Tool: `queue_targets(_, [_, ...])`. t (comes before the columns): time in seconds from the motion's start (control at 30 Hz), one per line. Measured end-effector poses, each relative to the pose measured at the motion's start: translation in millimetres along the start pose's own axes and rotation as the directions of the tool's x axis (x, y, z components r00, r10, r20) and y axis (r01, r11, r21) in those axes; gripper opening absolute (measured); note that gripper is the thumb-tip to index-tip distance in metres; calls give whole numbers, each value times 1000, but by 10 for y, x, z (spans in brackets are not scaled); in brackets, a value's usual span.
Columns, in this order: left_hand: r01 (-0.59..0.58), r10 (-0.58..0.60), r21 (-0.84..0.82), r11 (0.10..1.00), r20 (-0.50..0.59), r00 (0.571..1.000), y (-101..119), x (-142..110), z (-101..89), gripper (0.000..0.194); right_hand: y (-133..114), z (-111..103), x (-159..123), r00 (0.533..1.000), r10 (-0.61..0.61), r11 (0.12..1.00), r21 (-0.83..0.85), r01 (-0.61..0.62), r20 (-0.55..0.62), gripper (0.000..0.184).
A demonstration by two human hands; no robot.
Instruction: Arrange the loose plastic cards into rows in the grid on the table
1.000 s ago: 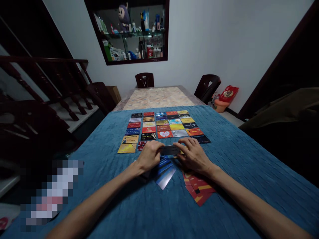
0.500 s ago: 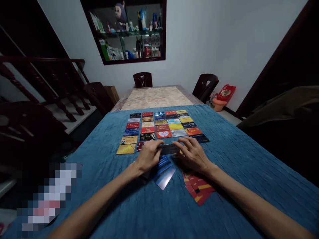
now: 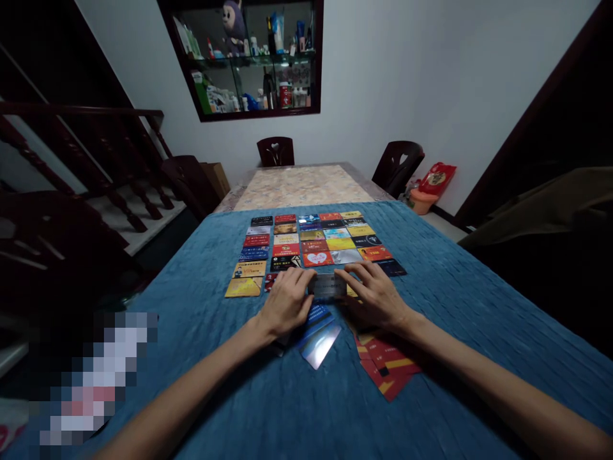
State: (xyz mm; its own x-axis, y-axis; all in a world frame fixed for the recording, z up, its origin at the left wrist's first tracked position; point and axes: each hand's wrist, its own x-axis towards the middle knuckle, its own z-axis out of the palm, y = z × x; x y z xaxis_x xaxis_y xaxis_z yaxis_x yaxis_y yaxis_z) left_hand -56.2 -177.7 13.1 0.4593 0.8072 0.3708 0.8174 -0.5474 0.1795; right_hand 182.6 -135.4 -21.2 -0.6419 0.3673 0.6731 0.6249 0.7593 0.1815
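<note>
Between my two hands a silver-grey plastic card point(image 3: 328, 285) is held by its short ends, tilted up so its face shows. My left hand point(image 3: 287, 299) pinches its left end, and my right hand point(image 3: 376, 295) pinches the right end. Beyond them, rows of colourful cards point(image 3: 316, 245) lie flat in a grid, with part of the nearest row hidden behind my hands. Just below my left hand, several blue and silver cards point(image 3: 320, 345) are fanned out. A loose pile of red and orange cards point(image 3: 389, 364) lies under my right wrist.
A blue cloth point(image 3: 201, 358) covers the near part of the table, and a patterned tabletop point(image 3: 306, 184) shows at the far end. Dark wooden chairs point(image 3: 398, 167) stand around it. A blurred-out pale object point(image 3: 105, 377) is at the left edge.
The card between my hands has tilted, so more of its face shows now. My hands stay in nearly the same spot, and the view has shifted slightly.
</note>
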Motion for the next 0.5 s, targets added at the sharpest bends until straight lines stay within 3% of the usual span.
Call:
queue_targets(0.3, [-86,93,91,992,-71,993,-204,-57,28,51,32,58,187,999,-23,987,160,18,34,47])
queue_targets(0.5, [-100,105,128,987,-29,994,-353,-33,-80,51,70,129,375,994,-61,979,200,41,96,48])
